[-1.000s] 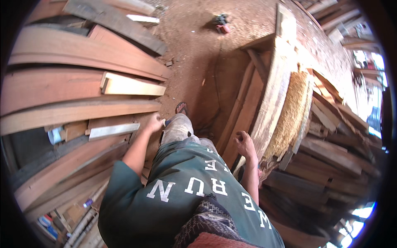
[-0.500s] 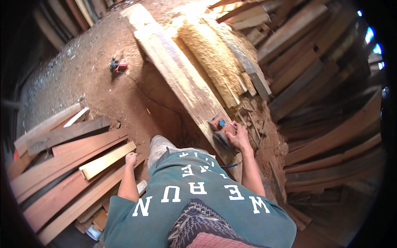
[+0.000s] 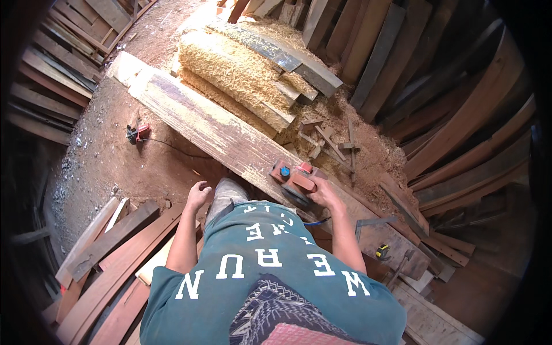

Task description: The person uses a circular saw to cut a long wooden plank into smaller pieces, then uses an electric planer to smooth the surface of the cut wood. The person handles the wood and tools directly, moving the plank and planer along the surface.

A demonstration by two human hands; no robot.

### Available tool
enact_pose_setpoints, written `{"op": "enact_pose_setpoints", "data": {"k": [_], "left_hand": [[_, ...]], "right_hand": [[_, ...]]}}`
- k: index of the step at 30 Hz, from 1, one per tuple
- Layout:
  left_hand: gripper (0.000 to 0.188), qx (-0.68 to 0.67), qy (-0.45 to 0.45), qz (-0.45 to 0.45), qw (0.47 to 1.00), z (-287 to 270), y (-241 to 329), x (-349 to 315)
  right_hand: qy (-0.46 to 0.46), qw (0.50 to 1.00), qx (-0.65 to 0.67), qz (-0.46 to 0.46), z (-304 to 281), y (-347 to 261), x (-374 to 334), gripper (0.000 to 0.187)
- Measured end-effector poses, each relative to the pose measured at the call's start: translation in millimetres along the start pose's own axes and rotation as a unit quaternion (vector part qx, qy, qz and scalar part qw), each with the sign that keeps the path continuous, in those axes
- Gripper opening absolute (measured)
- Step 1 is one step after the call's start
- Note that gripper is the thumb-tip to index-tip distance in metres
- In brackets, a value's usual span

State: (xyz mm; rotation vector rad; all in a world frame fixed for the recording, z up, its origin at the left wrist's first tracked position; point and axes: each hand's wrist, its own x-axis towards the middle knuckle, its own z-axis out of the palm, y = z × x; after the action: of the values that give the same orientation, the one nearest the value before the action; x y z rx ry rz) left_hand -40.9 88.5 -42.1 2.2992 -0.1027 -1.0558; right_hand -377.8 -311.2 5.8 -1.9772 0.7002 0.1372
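Observation:
My right hand (image 3: 326,194) is wrapped round the rear handle of a red electric planer (image 3: 299,178) with a blue front knob. The planer rests on the near part of a long, wide wooden board (image 3: 213,129), whose face shows pale and brown streaks. A blue cord shows between the planer and my body. My left hand (image 3: 199,194) hangs in the air beside my left knee, its fingers loosely bent and apart, with nothing in them. The planer's underside is hidden.
Shavings cover stacked timber (image 3: 230,69) beyond the board. A small red and dark corded tool (image 3: 138,134) lies on the ground at left. Planks (image 3: 123,247) are piled at lower left. At right are a tape measure (image 3: 382,250), a hammer (image 3: 401,268) and leaning boards (image 3: 460,121).
The view has turned right, bringing the tape measure and hammer into sight. My left hand has come up from beside the planks toward my knee, its fingers loosening. My right hand still grips the planer.

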Motion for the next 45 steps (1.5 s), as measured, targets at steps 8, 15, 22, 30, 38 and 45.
{"op": "enact_pose_setpoints", "data": {"k": [8, 15, 22, 30, 38, 45], "left_hand": [[0.056, 0.064, -0.043, -0.048, 0.996, -29, -11, 56], [0.054, 0.065, -0.097, 0.04, 0.992, -74, 67, 133], [0.052, 0.03, -0.103, 0.052, 0.993, -144, 169, 199], [0.052, 0.021, -0.069, 0.082, 0.994, -192, 223, 318], [0.06, -0.105, 0.061, 0.003, 0.993, -228, 294, 510], [0.083, 0.028, 0.229, 0.041, 0.972, -285, 333, 689]], "right_hand": [[-0.082, 0.991, 0.036, 0.098, -58, -51, 30, 0.063], [0.126, 0.96, 0.126, 0.217, 11, 3, 196, 0.063], [0.174, 0.773, 0.415, 0.446, 70, 24, 304, 0.074], [0.192, 0.775, 0.341, 0.497, 80, 29, 340, 0.064], [0.333, 0.84, 0.113, 0.413, 74, 47, 347, 0.048], [0.327, 0.829, 0.158, 0.425, 45, 39, 385, 0.041]]}}
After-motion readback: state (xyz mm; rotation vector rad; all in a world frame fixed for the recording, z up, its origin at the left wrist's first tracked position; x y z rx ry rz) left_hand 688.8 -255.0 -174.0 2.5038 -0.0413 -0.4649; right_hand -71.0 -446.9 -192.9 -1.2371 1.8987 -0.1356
